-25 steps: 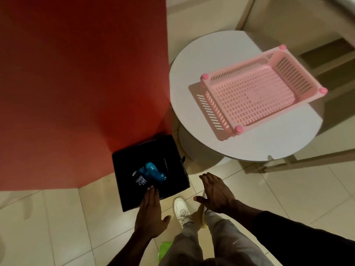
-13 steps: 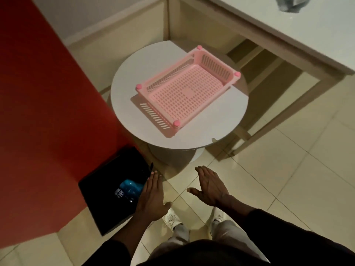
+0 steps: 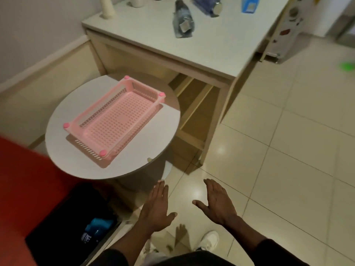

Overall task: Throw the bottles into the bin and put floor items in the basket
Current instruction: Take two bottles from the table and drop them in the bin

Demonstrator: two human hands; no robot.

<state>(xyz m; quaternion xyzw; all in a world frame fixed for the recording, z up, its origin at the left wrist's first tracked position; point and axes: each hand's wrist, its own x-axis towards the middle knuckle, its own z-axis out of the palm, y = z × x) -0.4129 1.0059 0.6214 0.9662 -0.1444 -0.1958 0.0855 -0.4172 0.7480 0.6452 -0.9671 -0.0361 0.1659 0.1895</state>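
Tiled floor (image 3: 288, 150): bottle (image 3: 97, 226) in bin (image 3: 57, 227) near left hand (image 3: 157, 208)

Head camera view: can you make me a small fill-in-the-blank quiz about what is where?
1. The basket on the round table is coloured ____.
2. The blue bottle lies inside the black ____.
3. The left hand and right hand hold nothing; both are ____.
4. A green item lies far off on the tiled ____.
Missing words: pink; bin; open; floor.
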